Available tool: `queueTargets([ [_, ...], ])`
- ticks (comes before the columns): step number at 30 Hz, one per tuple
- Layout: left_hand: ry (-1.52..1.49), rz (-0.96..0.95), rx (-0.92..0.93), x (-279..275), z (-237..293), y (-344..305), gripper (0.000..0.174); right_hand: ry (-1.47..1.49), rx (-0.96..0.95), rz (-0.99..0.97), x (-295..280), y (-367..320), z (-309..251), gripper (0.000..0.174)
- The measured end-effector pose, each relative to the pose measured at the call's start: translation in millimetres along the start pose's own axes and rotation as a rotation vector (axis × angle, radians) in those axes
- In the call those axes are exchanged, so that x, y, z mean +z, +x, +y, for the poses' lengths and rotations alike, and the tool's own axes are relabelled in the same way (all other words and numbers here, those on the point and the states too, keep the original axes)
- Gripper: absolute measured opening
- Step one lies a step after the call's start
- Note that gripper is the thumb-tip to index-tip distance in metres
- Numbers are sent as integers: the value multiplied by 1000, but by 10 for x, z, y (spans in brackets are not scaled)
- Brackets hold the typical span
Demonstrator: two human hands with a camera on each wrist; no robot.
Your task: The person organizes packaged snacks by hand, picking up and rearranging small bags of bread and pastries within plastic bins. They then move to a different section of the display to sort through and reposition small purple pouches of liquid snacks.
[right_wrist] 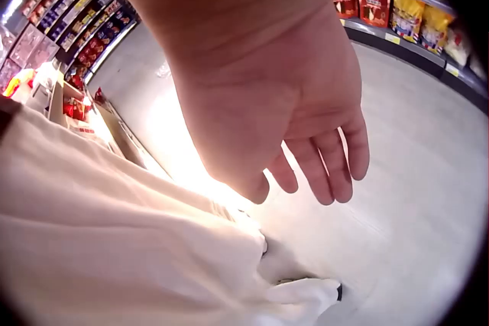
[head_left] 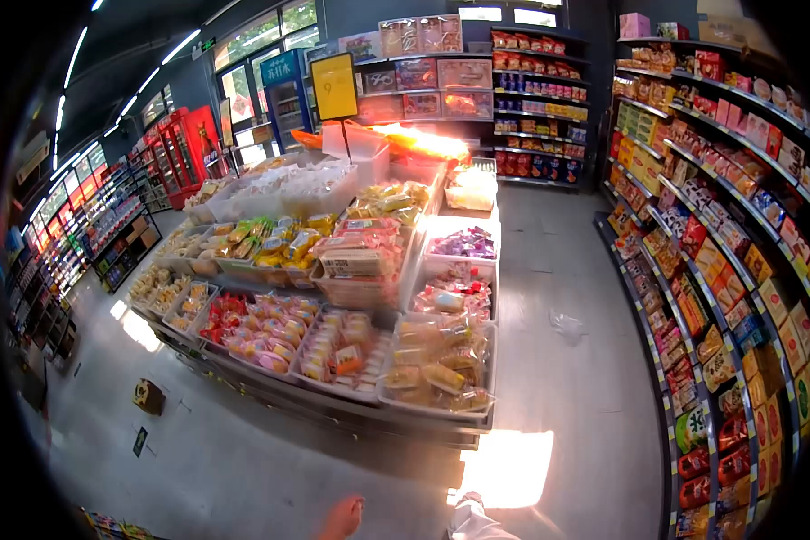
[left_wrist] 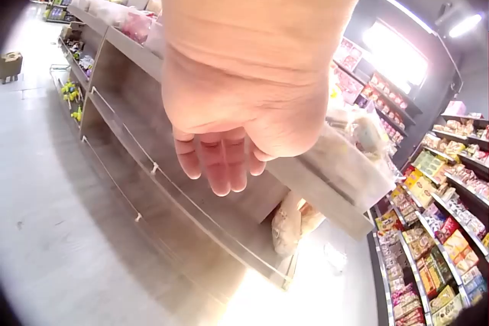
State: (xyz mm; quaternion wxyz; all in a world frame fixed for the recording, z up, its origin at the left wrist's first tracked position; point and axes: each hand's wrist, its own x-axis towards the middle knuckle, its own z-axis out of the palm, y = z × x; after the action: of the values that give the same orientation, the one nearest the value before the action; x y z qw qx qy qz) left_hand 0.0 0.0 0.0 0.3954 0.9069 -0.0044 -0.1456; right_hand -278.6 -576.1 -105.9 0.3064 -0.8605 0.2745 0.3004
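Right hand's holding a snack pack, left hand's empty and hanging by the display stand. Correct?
Not quite. The right hand holds no pack: the right wrist view shows it empty, fingers hanging loose. The rest is fine: the left hand is empty and hangs by the display stand.

Stand: upright, ahead of my left hand, low open shelves with thin rails. Bins: translucent, uncovered, side by side on top, beyond that hand. Snacks: wrapped, piled loose; red and pink packets, yellow-brown ones in the near right-corner bin.
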Motion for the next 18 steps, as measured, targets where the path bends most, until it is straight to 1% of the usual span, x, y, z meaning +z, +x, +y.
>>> queueTargets([
  [2, 35, -70, 16, 125, -132, -60, 32, 16, -36, -1, -349, 270, -474, 25],
  [3, 44, -102, 39, 213, -108, 27, 35, 31, -65, 5, -524, 406, -721, 25],
  [4, -3, -100, 16, 184, 136, 141, 36, 42, -101, 12, -700, 567, -974, 26],
  [6, -90, -94, -52, -27, 647, 153, 37, 69, -179, 26, -1097, 793, -1546, 26],
  [8, -67, -91, -63, -188, 761, 268, 38, 106, -240, 32, -1564, 907, -2202, 27],
  [11, -5, -53, -64, -502, 746, 381, 39, 225, -273, 65, -2211, 912, -3203, 29],
  [12, 20, -40, -62, -603, 734, 403, 40, 292, -316, 103, -2377, 927, -3512, 30],
  [13, 46, -29, -69, -722, 722, 406, 41, 417, -500, 232, -2286, 1293, -3508, 25],
  [14, 82, -22, -98, -836, 736, 406, 41, 508, -677, 319, -2446, 1169, -3880, 22],
  [15, 134, -18, -138, -948, 758, 434, 42, 546, -786, 418, -2690, 738, -4441, 20],
  [16, 192, -12, -213, -1081, 871, 513, 43, 548, -828, 384, -2815, 551, -4731, 15],
  [18, 309, -14, -361, -1324, 1063, 700, 48, 613, -897, 286, -2884, 228, -5227, 11],
])
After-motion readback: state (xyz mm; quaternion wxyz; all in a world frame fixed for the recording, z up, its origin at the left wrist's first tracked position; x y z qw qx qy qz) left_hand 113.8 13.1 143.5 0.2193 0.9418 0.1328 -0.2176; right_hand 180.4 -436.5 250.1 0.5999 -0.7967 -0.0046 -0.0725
